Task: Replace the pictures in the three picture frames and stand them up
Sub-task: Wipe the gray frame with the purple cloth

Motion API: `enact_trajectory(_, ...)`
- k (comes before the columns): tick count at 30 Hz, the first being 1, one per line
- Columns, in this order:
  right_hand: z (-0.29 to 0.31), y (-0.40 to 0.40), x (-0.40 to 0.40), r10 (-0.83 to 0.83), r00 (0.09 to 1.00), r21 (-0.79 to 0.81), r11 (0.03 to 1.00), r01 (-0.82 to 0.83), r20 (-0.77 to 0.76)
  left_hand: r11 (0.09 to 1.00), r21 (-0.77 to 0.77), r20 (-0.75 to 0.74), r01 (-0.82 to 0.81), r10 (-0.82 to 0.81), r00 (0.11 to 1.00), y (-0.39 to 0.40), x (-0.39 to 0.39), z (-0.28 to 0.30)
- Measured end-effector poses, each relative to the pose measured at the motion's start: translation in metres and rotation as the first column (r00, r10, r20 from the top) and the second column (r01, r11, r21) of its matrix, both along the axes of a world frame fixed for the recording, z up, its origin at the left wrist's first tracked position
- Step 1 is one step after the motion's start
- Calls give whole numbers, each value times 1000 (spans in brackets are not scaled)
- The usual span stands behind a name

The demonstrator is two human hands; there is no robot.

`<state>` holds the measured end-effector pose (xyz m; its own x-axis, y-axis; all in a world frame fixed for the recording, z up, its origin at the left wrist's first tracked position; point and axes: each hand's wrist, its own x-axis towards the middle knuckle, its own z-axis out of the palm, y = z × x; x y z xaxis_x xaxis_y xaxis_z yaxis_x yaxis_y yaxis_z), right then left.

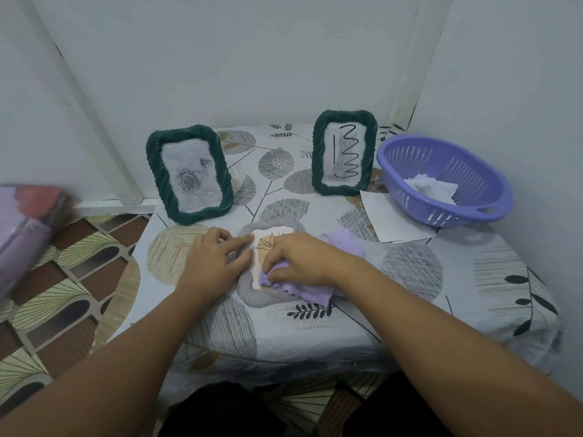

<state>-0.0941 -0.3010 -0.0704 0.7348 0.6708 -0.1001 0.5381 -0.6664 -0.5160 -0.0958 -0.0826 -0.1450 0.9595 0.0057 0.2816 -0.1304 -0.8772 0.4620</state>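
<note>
Two dark green rope-edged frames stand upright at the back of the table: the left frame [189, 174] shows a grey rose picture, the right frame [344, 152] a black zigzag drawing. A grey frame [252, 294] lies flat in the middle, face up, with a leaf picture in it. My left hand [214, 260] rests on the grey frame's left edge, fingers straight. My right hand [299, 263] grips a bunched lilac cloth [299, 293] and presses it on the frame's glass.
A purple plastic basket [441, 181] with paper pictures inside sits at the back right. Loose white sheets [391, 222] lie beside it. The patterned tablecloth [457, 294] covers a small table in a wall corner. A purple bundle [28, 228] is on the floor at left.
</note>
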Motion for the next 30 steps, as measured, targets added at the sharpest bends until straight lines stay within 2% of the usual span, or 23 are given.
enact_trajectory(4,8,-16,4,-41,996,-16,999,39,-77,1000,3,-10,4,-4,1000,0,0,1)
enact_trajectory(8,-1,3,9,-80,995,0,997,80,67,1000,-11,18,5,-5,1000,0,1,0)
enact_trajectory(10,-4,11,6,-67,994,25,998,65,88,1000,-11,11,8,-8,1000,1,0,0)
enact_trajectory(14,10,-8,3,-47,990,-56,998,40,-132,1000,-7,-12,9,-9,1000,0,-1,3)
enact_trajectory(16,16,-21,8,-71,986,-116,992,54,-148,1000,-1,-8,7,-7,1000,0,-1,3)
enact_trajectory(19,16,-26,19,-171,985,-97,981,168,-28,1000,2,-21,7,-7,1000,-1,-1,4)
enact_trajectory(23,1,-11,32,-341,927,4,939,344,157,1000,3,-9,12,-12,1000,0,-1,4)
enact_trajectory(30,-11,5,44,-391,889,24,917,397,240,1000,-17,-12,-2,2,1000,-1,0,3)
